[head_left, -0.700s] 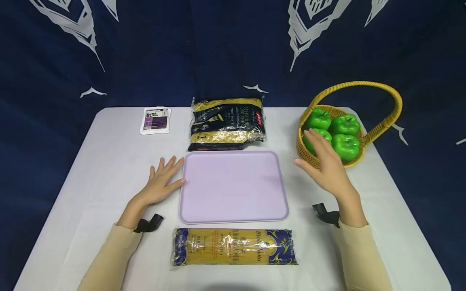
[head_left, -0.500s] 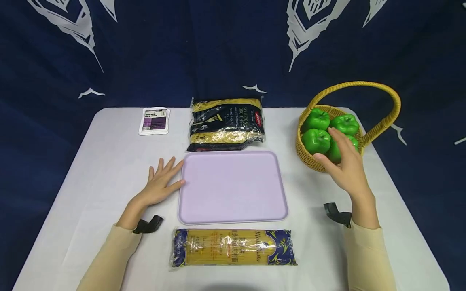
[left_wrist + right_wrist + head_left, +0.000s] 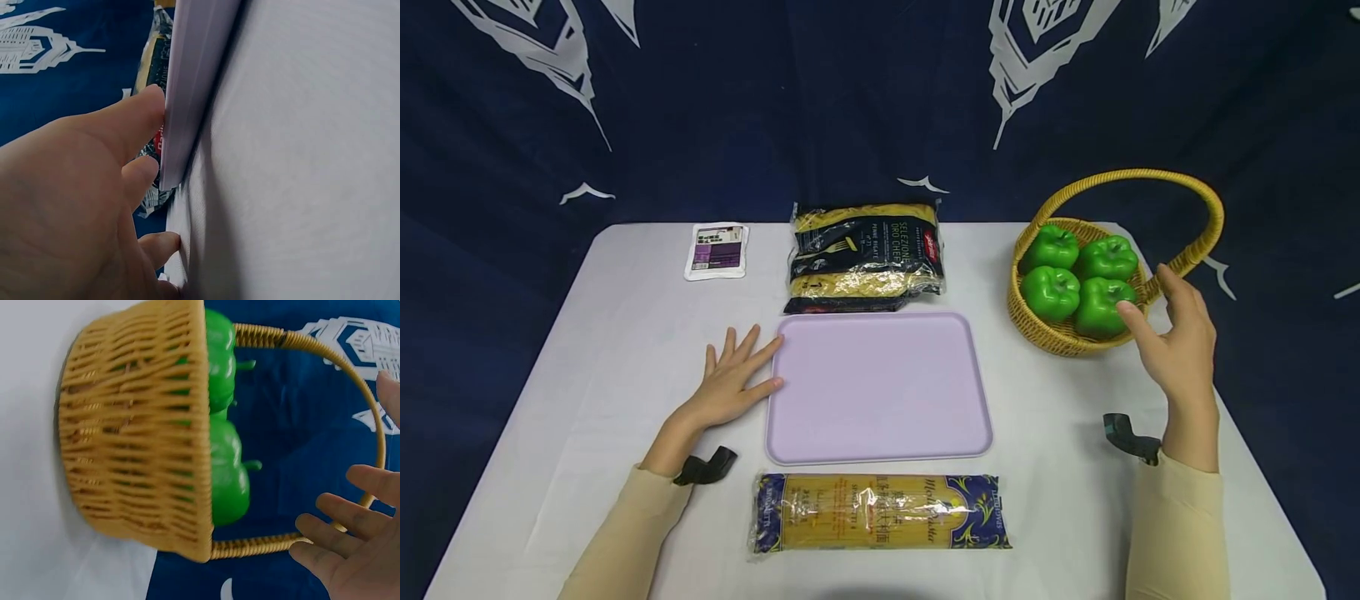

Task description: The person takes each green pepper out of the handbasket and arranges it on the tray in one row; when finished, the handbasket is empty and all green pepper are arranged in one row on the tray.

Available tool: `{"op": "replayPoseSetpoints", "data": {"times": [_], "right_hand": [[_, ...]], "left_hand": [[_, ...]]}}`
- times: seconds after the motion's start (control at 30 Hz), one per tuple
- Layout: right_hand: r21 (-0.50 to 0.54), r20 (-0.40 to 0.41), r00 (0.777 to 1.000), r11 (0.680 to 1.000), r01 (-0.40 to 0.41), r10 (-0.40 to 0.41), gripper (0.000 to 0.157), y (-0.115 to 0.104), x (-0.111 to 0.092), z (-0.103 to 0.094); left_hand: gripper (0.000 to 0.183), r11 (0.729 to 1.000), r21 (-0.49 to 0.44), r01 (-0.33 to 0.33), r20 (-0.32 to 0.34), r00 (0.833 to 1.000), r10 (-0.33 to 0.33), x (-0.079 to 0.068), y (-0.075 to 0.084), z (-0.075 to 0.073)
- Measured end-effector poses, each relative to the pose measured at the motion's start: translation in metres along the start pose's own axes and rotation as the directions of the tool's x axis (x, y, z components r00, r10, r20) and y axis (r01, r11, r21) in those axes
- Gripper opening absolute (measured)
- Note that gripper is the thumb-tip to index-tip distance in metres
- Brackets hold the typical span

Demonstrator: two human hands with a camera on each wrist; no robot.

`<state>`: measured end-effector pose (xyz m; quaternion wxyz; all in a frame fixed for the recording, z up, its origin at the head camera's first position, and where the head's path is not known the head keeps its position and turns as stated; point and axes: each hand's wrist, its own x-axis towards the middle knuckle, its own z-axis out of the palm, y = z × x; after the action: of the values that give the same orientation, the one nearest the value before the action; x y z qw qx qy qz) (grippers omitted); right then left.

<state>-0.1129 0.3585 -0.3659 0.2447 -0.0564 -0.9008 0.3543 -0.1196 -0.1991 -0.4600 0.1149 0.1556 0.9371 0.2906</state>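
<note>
My left hand point(image 3: 722, 387) lies with spread fingers at the left edge of a pale lilac tray point(image 3: 880, 387). In the left wrist view, the tip of a finger point(image 3: 149, 109) touches the tray's rim point(image 3: 194, 94). At the far right stands a wicker basket point(image 3: 1052, 337) with several green bell peppers point(image 3: 1050, 292) in it and a tall arched handle point(image 3: 1138, 174). My right hand point(image 3: 1180, 350) hovers by the handle's right foot, thumb apart from the fingers, holding nothing. The right wrist view has its extended fingers point(image 3: 356, 515) near the handle; contact is unclear.
A black and yellow bag of penne point(image 3: 865, 258) lies behind the tray. In front of it is a long packet of spaghetti point(image 3: 880, 511). A small white and purple sachet point(image 3: 717, 250) sits at the back left. Dark blue cloth point(image 3: 775, 108) hangs behind the white table point(image 3: 595, 375).
My right hand has moved right, from over the peppers to beside the handle's right foot, so the peppers show more fully. My left hand has stayed at the tray's edge.
</note>
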Motion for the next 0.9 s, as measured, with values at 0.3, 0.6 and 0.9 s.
{"op": "replayPoseSetpoints", "data": {"times": [0.3,0.6,0.9], "right_hand": [[-0.017,-0.008,0.99,0.99,-0.14,0.14,0.065,0.011,0.004,0.001],[-0.051,0.013,0.979,0.978,-0.202,0.203,0.067,0.022,0.004,0.005],[-0.052,0.024,0.975,0.974,-0.219,0.221,0.068,0.026,0.005,0.009]], "left_hand": [[0.068,1.0,0.008,0.01,0.002,1.0,-0.01,0.0,0.001,0.001],[0.068,1.0,0.006,0.005,0.002,1.0,-0.005,0.0,0.0,0.001],[0.068,1.0,0.006,0.002,-0.002,1.0,-0.002,-0.001,-0.001,0.001]]}}
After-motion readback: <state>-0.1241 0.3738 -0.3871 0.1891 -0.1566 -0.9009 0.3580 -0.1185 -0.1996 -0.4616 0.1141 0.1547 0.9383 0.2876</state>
